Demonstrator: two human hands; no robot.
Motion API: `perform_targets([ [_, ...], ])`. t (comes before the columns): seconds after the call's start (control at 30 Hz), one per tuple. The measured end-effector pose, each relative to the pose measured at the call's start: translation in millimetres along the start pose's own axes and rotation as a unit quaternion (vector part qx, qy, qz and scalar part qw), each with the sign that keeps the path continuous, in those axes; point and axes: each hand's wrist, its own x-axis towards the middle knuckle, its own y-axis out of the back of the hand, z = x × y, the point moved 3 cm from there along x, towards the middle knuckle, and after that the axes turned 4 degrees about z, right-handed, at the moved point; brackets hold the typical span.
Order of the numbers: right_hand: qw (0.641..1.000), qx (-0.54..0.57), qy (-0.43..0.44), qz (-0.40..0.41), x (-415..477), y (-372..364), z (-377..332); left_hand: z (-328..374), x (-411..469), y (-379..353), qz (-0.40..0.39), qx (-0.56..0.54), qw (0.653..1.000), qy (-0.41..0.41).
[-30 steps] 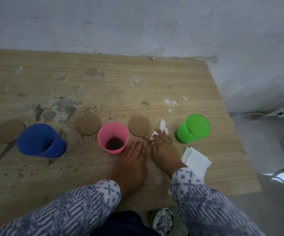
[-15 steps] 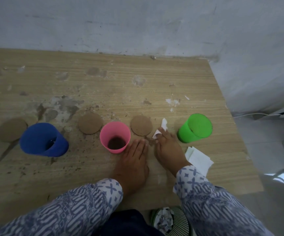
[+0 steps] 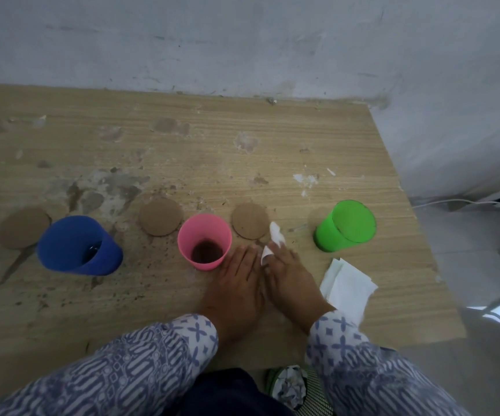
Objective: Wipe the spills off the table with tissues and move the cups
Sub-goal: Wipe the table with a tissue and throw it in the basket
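1. The right hand (image 3: 287,274) presses a tissue (image 3: 276,237) onto the table (image 3: 272,139) between the pink cup (image 3: 205,241) and the green cup (image 3: 345,225). Whether its thumb pinches the tissue cannot be told.
2. The left hand (image 3: 236,277) lies flat with straight fingers, just beside the pink cup.
3. Brown spills (image 3: 116,187) mark the left half around the blue cup (image 3: 77,244), so most of the wiping seems left to do, and the cups seem not yet moved.

Bench (image 3: 272,145) is wood-grain board, matt and pretty grubby with dried stains, and the wall (image 3: 242,40) behind it is rough, patchy plaster. The pink cup (image 3: 203,232), blue cup (image 3: 71,238) and green cup (image 3: 345,226) all look like smooth plastic with a slight sheen, while the brown discs (image 3: 160,216) look like matt cardboard or cork. The tissue (image 3: 276,238) and tissue stack (image 3: 348,283) are soft white paper, and the sleeves (image 3: 122,373) are printed cloth.
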Motion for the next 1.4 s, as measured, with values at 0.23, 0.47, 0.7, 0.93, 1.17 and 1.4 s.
perform_targets([
  [0.23, 0.996, -0.009, -0.087, 0.033, -15.6, 5.3, 17.2, 0.0, 0.6, 0.6, -0.01, 0.007, 1.0, 0.005],
  [0.47, 0.997, -0.026, -0.062, 0.027, -20.0, -0.4, 12.1, 0.0, 1.3, -1.9, 0.0, 0.009, 1.0, -0.002],
  [0.7, 0.999, -0.016, -0.044, 0.001, 11.6, -3.6, -1.4, -1.3, 0.8, -3.0, -0.001, -0.011, 1.0, 0.004],
  [0.93, 0.998, -0.026, -0.054, 0.015, 2.9, 11.3, 18.5, -0.5, 0.8, -1.7, -0.012, 0.012, 1.0, 0.003],
  [1.17, 0.999, -0.028, -0.005, 0.029, 13.6, 7.4, -8.5, -0.1, 0.2, -0.8, 0.009, -0.012, 1.0, 0.002],
  [1.4, 0.988, -0.014, -0.104, 0.118, -8.4, 17.6, 9.8, -0.3, 0.9, 0.5, -0.009, 0.018, 1.0, -0.004],
])
